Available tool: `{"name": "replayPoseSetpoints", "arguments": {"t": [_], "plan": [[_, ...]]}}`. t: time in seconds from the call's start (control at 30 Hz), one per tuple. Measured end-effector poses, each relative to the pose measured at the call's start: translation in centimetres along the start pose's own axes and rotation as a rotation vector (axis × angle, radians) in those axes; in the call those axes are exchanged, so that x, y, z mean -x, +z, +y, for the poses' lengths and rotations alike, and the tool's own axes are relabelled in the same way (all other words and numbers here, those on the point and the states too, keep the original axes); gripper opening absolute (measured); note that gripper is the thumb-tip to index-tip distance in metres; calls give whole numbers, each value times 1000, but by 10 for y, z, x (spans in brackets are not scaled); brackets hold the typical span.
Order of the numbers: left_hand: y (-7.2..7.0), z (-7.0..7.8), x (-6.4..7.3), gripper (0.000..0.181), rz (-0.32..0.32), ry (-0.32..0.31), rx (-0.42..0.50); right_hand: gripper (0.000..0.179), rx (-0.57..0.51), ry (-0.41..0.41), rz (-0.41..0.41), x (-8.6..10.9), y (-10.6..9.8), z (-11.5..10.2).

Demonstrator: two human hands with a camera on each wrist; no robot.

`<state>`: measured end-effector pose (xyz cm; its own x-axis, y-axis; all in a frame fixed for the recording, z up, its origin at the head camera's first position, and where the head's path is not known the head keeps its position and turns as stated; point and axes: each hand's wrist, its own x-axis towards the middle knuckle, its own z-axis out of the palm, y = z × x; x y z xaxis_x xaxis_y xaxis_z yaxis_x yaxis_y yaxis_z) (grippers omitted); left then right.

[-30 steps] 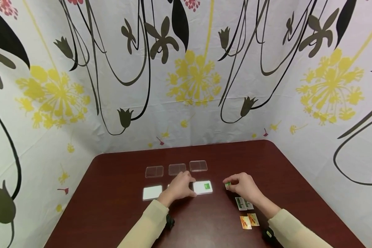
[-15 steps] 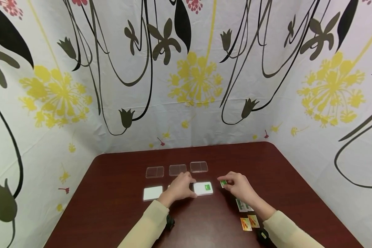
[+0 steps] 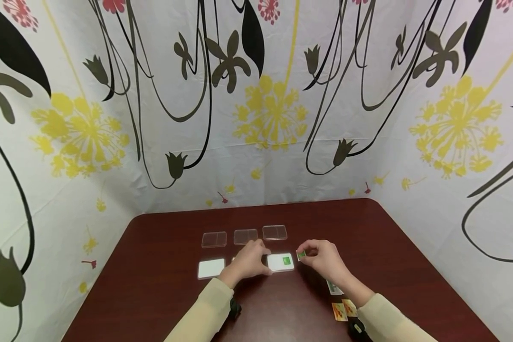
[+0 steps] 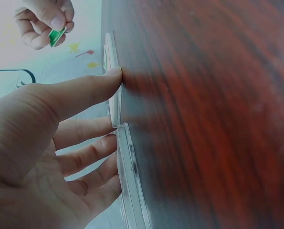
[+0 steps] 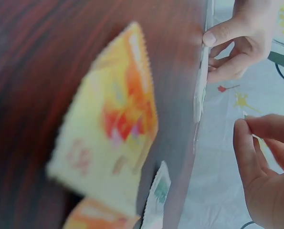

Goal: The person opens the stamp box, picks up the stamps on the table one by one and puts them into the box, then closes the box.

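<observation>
In the head view, my left hand [image 3: 249,260] holds the left end of a shallow clear plastic case [image 3: 275,263] with a white inside. The left wrist view shows its thumb [image 4: 96,90] against the case's near edge and the index finger at the far edge. A small green square packet [image 3: 287,261] lies at the right half of that case. Just right of the case, my right hand [image 3: 323,259] pinches a second small green packet [image 4: 57,36] between thumb and fingertips, raised above the table. My left hand mostly hides another case beneath it.
Three clear lids [image 3: 245,236] lie in a row behind the cases. Another white case [image 3: 211,269] sits at the left. Near my right forearm lie white-and-green packets [image 3: 334,288], partly covered, and two orange-yellow packets [image 3: 339,312]. A flowered cloth [image 3: 256,104] surrounds the dark red table [image 3: 166,237].
My right hand has moved left with the green packet, from above the white-and-green packets to the case's right edge. My left hand stays at the case.
</observation>
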<state>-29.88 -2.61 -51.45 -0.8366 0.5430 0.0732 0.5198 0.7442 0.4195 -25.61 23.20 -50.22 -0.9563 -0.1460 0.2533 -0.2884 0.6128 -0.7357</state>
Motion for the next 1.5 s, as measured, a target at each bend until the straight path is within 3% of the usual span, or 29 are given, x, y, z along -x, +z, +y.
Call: {"name": "replayPoseSetpoints", "arguments": {"t": [0.33,0.6,0.87,1.13,1.5], "plan": [[1,1,-1,56,2,2,-9,23,-17,-5,-58,-3,8,-8],[3,0,-1,55,-3,-7,5,32,17,-90,-81,-8,20,-14],[6,-1,1,50,12,19,-9,25,19,-101,-134,-15,38,-13],[6,-3,1,50,38,27,-43,22,57,-167,-160,-24,51,-17],[4,-4,0,50,66,31,-59,23,92,-129,-210,-33,57,-22]]}}
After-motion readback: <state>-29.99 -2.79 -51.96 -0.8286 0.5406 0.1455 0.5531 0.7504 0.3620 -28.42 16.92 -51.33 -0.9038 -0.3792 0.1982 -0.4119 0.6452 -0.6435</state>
